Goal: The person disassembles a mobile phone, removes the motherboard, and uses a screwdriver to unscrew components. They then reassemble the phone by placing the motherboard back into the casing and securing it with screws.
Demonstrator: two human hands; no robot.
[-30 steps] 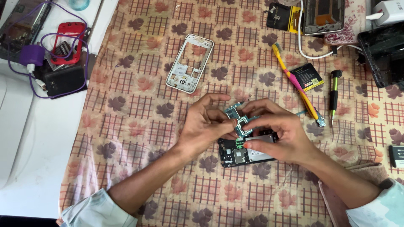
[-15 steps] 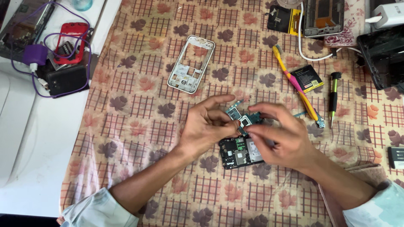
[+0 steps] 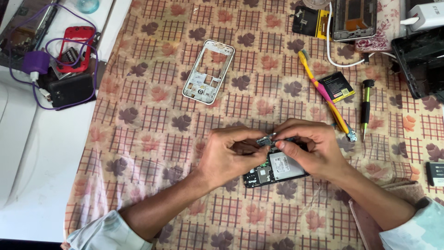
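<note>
At the upper left of the frame, a red phone shell (image 3: 74, 48) wound with purple cable (image 3: 34, 62) is noted on the white surface. Right of it, a white plastic phone mid-frame (image 3: 208, 71) lies apart on the checked leaf-print cloth (image 3: 138, 139). At centre, the left hand (image 3: 226, 155) and right hand (image 3: 310, 148) are seen closed in a pinch on a small green circuit board (image 3: 266, 140), held just above the opened black phone body (image 3: 277, 169). The step is judged to be lifting or seating the board; a steady, level motion is called for next. A yellow-and-pink toothbrush (image 3: 323, 92) and green-handled screwdriver (image 3: 365, 109) lie right.
</note>
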